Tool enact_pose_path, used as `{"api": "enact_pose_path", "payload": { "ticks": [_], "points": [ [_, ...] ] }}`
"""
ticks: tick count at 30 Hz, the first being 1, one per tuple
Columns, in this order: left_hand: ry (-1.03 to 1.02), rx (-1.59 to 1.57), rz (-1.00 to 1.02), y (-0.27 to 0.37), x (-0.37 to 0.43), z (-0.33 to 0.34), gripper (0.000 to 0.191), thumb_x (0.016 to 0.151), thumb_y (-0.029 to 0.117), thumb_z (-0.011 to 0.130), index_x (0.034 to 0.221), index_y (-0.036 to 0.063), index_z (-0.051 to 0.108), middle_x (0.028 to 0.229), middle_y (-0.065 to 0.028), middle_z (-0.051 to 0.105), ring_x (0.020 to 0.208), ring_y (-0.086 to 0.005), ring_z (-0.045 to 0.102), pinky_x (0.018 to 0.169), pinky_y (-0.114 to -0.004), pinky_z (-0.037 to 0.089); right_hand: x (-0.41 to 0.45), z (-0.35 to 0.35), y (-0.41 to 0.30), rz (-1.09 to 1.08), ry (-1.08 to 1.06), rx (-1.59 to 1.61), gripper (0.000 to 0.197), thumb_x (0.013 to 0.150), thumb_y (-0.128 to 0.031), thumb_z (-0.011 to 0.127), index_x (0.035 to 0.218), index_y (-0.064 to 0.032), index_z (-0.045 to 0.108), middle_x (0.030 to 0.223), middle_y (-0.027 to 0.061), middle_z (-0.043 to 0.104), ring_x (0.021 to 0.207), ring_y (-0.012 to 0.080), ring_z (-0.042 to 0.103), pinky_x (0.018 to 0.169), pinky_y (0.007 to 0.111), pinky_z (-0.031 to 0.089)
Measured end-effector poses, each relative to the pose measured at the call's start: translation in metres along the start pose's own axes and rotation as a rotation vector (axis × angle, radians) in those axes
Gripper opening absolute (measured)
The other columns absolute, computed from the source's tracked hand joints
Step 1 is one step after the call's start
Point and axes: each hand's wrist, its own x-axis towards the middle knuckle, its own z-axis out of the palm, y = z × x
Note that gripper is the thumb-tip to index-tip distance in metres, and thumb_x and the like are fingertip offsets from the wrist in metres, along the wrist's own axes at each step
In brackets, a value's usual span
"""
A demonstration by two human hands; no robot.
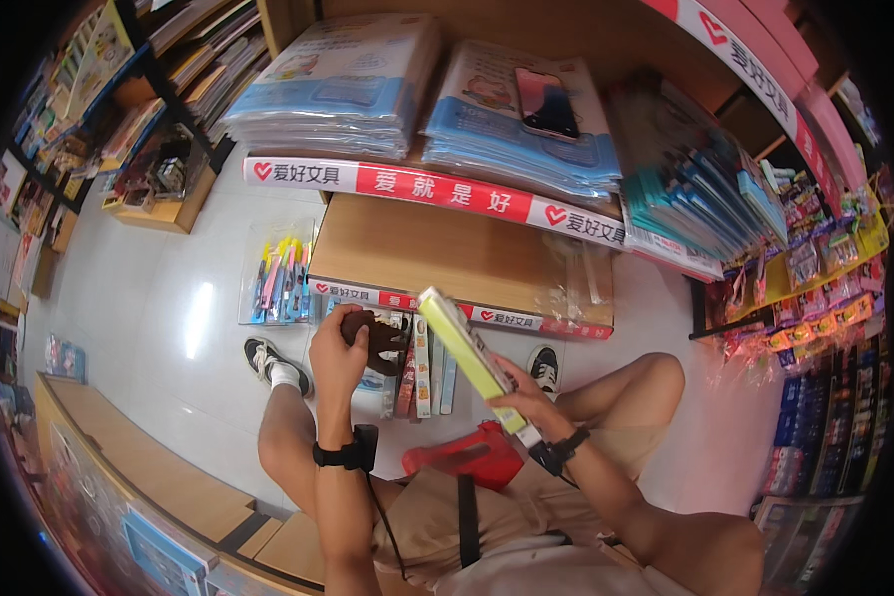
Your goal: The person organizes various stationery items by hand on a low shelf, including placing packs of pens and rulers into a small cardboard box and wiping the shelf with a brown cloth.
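Note:
My left hand (340, 357) grips a dark brown object (376, 339) with a ragged edge; it may be a cloth or a brush, but I cannot tell which. In my right hand (530, 401) is a long, slim yellow-green box (462, 346), held tilted by its lower end. Several thin boxes (422, 365) stand in a row on the floor between my feet, partly hidden behind the brown object. Just beyond them is a low wooden shelf (417, 242) with a printed edge strip.
Plastic-wrapped packs (335, 82) lie stacked on the upper shelf, and a phone (545, 104) rests on another stack. A clear bin of pens (277, 279) stands on the floor at left. Below me is a red plastic object (484, 454). Hanging packets (812, 298) line the right.

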Motion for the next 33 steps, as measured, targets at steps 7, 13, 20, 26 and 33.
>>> {"api": "enact_pose_path", "payload": {
  "ticks": [7,13,20,26,33],
  "points": [
    [0.038,-0.057,-0.045,-0.005,0.002,-0.005,0.024,0.075,0.011,0.064,0.098,0.0077,0.061,0.090,-0.0151,0.065,0.085,-0.0322,0.063,0.075,-0.035,0.048,-0.039,0.016,0.029,0.183,-0.094,-0.178,0.085,0.064,-0.009,0.076,0.137,-0.0052,0.034,0.119,0.0096,0.055,0.109,0.0174,0.051,0.091,0.025,0.039],
    [0.094,-0.106,-0.066,-0.007,0.002,-0.014,0.024,0.075,0.010,0.064,0.099,0.0082,0.061,0.089,-0.0135,0.066,0.083,-0.0291,0.064,0.074,-0.034,0.048,0.003,0.017,0.081,0.387,0.118,-0.144,0.076,0.062,-0.014,0.074,0.130,-0.0008,0.042,0.115,0.0132,0.057,0.103,0.0214,0.055,0.085,0.029,0.044],
    [0.076,-0.105,-0.067,-0.010,-0.001,-0.013,0.024,0.075,0.010,0.064,0.099,0.0086,0.062,0.089,-0.0140,0.066,0.084,-0.0297,0.064,0.075,-0.035,0.049,0.076,0.033,0.111,0.423,0.284,-0.394,0.081,0.060,-0.028,0.073,0.131,-0.0073,0.040,0.115,0.0221,0.052,0.107,0.0348,0.048,0.090,0.039,0.041],
    [0.074,-0.051,-0.086,-0.022,-0.008,-0.019,0.025,0.074,0.010,0.064,0.098,0.0085,0.061,0.090,-0.0150,0.065,0.086,-0.0324,0.063,0.075,-0.036,0.048,0.115,0.080,0.106,0.543,0.458,-0.612,0.099,0.060,-0.034,0.074,0.142,-0.0193,0.020,0.129,0.0325,0.031,0.122,0.0443,0.030,0.098,0.051,0.033],
    [0.066,0.014,-0.065,-0.025,-0.012,-0.017,0.025,0.074,0.011,0.063,0.099,0.0094,0.061,0.092,-0.0149,0.065,0.087,-0.0337,0.062,0.075,-0.037,0.048,0.152,0.096,0.169,0.533,0.399,-0.669,0.112,0.060,-0.040,0.076,0.145,-0.0145,0.007,0.137,0.0320,0.023,0.127,0.0458,0.026,0.102,0.052,0.028]
  ]
}}
